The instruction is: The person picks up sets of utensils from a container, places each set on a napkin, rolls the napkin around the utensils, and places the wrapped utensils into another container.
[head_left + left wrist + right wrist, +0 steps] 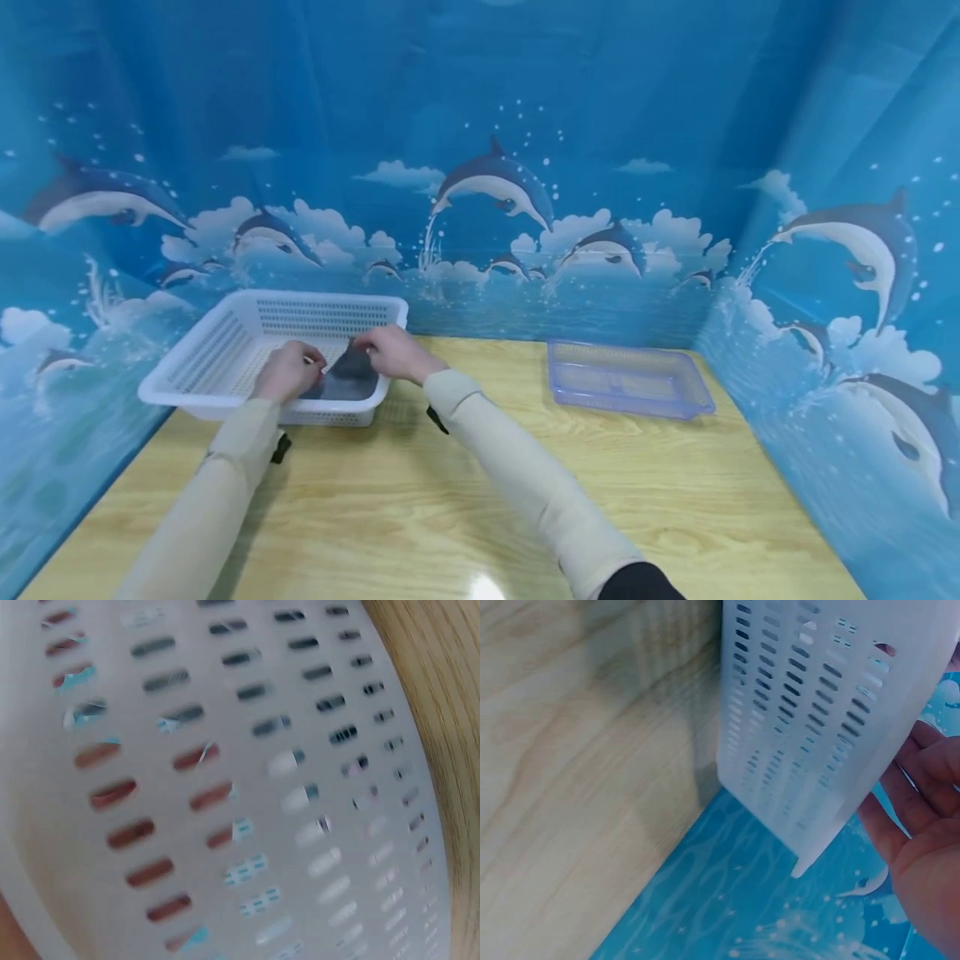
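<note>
A white plastic basket (258, 402) with slotted walls stands at the left of the table. Inside its right half is a thin dark grey sheet-like piece (351, 379), its exact kind unclear. My left hand (288, 372) reaches over the near rim, and its curled fingers pinch the left side of this piece. With thumb and fingers, my right hand (397, 352) pinches its upper right corner, above the basket's right rim. In the right wrist view the right hand (930, 817) is beside the basket wall (817, 712); its fingertips are hidden. The left wrist view shows mostly slotted wall (247, 780).
A shallow, see-through purple tray (626, 379) stands at the back right of the wooden table (450, 492). A blue curtain with dolphins (495, 187) hangs behind and along both sides. Dark and reddish patches show through the basket's slots.
</note>
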The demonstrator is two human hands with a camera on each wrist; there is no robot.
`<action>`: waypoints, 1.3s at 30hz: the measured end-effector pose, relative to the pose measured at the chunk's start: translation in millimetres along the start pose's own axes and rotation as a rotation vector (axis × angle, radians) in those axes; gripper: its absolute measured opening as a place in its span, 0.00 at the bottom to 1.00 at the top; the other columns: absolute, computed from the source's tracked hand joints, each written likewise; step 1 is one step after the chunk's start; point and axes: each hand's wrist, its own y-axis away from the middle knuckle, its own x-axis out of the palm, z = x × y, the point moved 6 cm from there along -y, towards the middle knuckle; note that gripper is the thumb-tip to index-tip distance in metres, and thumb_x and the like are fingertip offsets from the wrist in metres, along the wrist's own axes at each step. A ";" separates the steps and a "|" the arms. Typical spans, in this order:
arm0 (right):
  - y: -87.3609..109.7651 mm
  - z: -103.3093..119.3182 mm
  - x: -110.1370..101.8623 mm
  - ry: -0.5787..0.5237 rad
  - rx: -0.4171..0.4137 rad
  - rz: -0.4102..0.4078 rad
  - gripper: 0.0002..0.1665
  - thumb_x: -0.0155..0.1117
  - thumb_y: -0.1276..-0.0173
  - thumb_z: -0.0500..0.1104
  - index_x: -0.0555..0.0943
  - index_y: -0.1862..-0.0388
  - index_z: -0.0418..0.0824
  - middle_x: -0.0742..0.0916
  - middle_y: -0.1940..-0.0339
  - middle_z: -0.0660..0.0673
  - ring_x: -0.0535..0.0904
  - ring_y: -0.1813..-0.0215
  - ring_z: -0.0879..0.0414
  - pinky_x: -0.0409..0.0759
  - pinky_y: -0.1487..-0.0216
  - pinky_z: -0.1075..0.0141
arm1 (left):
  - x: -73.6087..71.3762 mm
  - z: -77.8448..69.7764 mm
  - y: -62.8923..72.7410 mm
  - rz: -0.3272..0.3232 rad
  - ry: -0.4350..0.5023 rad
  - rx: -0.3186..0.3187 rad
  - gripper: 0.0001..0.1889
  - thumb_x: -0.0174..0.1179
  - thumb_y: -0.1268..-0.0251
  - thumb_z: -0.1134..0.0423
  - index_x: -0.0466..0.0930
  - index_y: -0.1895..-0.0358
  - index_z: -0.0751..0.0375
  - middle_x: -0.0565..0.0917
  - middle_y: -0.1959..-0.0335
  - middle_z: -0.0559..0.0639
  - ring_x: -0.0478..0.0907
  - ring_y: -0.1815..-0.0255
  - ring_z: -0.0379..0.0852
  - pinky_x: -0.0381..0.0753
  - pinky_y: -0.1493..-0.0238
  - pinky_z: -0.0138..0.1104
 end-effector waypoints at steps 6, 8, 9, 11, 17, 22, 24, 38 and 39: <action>22.9 -13.3 -5.3 -0.026 -0.030 -0.049 0.21 0.44 0.21 0.37 0.79 0.37 0.43 0.84 0.40 0.48 0.81 0.40 0.58 0.78 0.43 0.69 | 2.4 -14.2 2.8 -0.079 -0.002 -0.013 0.14 0.53 0.30 0.63 0.84 0.53 0.68 0.87 0.62 0.60 0.81 0.65 0.52 0.76 0.68 0.39; 31.9 -18.8 -7.1 -0.017 -0.029 -0.064 0.21 0.44 0.21 0.38 0.78 0.36 0.44 0.84 0.40 0.48 0.81 0.41 0.58 0.79 0.44 0.68 | 2.9 -20.8 4.0 -0.099 -0.009 -0.003 0.14 0.53 0.29 0.63 0.83 0.51 0.68 0.87 0.60 0.61 0.82 0.64 0.53 0.76 0.67 0.40; 35.9 -22.3 -7.7 -0.008 -0.027 -0.073 0.21 0.44 0.21 0.38 0.78 0.36 0.44 0.84 0.40 0.48 0.81 0.41 0.57 0.79 0.43 0.68 | 3.3 -24.2 4.2 -0.102 -0.016 0.006 0.14 0.53 0.29 0.63 0.83 0.51 0.68 0.87 0.59 0.62 0.82 0.63 0.54 0.77 0.67 0.41; 43.9 -28.8 -9.4 0.016 -0.021 -0.090 0.21 0.45 0.21 0.39 0.78 0.36 0.44 0.84 0.41 0.48 0.83 0.46 0.58 0.79 0.45 0.68 | 4.2 -30.2 3.2 -0.101 -0.032 0.034 0.14 0.54 0.29 0.62 0.83 0.51 0.68 0.86 0.57 0.63 0.82 0.62 0.55 0.78 0.66 0.42; 74.5 -52.0 -12.4 0.056 0.069 -0.151 0.20 0.46 0.21 0.42 0.78 0.36 0.44 0.85 0.41 0.47 0.83 0.47 0.55 0.80 0.44 0.62 | 13.6 -43.0 7.3 -0.092 -0.009 0.110 0.18 0.51 0.25 0.57 0.81 0.47 0.67 0.85 0.52 0.64 0.82 0.56 0.56 0.80 0.58 0.47; 112.8 -76.3 -14.9 0.096 0.227 -0.228 0.23 0.44 0.19 0.50 0.76 0.34 0.44 0.81 0.36 0.46 0.77 0.35 0.52 0.76 0.36 0.56 | 28.0 -64.0 17.8 -0.121 -0.034 0.229 0.29 0.44 0.22 0.47 0.73 0.36 0.70 0.78 0.41 0.69 0.77 0.42 0.66 0.75 0.42 0.56; 128.6 -83.7 -18.8 0.112 0.263 -0.269 0.25 0.44 0.20 0.52 0.76 0.34 0.42 0.80 0.35 0.44 0.75 0.33 0.49 0.73 0.34 0.54 | 32.8 -74.6 21.4 -0.157 -0.061 0.292 0.30 0.44 0.22 0.47 0.70 0.34 0.71 0.76 0.39 0.70 0.74 0.39 0.68 0.71 0.38 0.57; 239.4 -120.9 -23.4 0.217 0.480 -0.280 0.40 0.39 0.22 0.64 0.56 0.22 0.42 0.57 0.20 0.39 0.47 0.19 0.43 0.39 0.23 0.39 | 79.1 -123.0 42.9 -0.217 -0.342 0.467 0.38 0.44 0.30 0.33 0.66 0.28 0.59 0.63 0.28 0.70 0.53 0.24 0.66 0.55 0.28 0.60; 244.6 -122.3 -22.2 0.224 0.488 -0.271 0.41 0.39 0.23 0.65 0.55 0.21 0.43 0.55 0.20 0.40 0.46 0.19 0.43 0.39 0.24 0.39 | 82.9 -125.3 44.3 -0.213 -0.346 0.477 0.39 0.44 0.30 0.32 0.65 0.28 0.58 0.62 0.27 0.69 0.52 0.23 0.66 0.54 0.27 0.60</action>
